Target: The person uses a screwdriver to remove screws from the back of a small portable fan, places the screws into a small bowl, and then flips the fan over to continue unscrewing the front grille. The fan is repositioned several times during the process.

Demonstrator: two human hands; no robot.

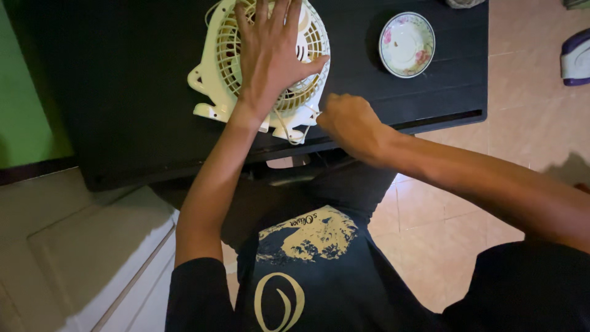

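On black table (123, 92): cream fan (224, 61) face-down, round grille; left hand (270, 55) flat, fingers spread; right hand (350, 123) fisted, contents unclear.

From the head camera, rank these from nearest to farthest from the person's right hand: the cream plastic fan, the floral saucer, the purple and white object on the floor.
1. Cream plastic fan, lying on the black table, touching the closed right hand at its lower edge.
2. Floral saucer, farther back on the table, to the right.
3. Purple and white object, on the floor at the right edge.
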